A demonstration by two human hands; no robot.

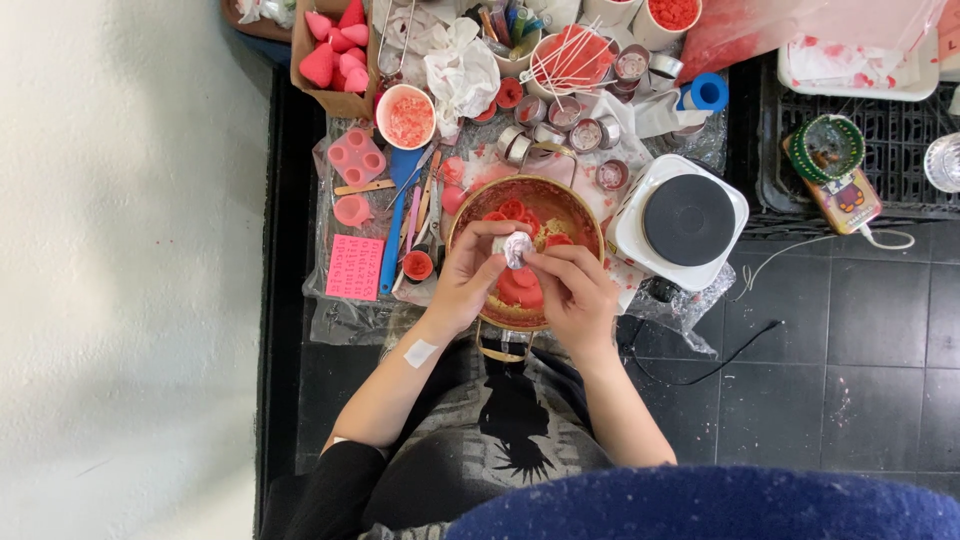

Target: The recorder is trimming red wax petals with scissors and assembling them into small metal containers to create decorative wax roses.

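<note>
Closest to the camera, both hands meet over a round pot: the left hand (465,280) and the right hand (572,290) each close their fingers (497,250) on one small pale moulded piece (518,247), pinched between the two sets of fingertips and held just above the pot's middle. The step in hand looks like working that piece free or cleaning it with the fingertips (whether it is a mould or a cast shape is too small to tell). The next move would seem to call for a light, even grip, since a small piece like this could slip down into the pot. Directly beneath sits the round pot (470,215), holding several red wax shapes (520,288) on a paler bed. Just to the right stands a white hotplate (688,220) with a dark round top. To the left lie a pink silicone mould (356,157) and a pink card (354,267). Farther off, a white cup of red flakes (406,117) and a cardboard box of red strawberry shapes (336,45) crowd the floor.
</note>
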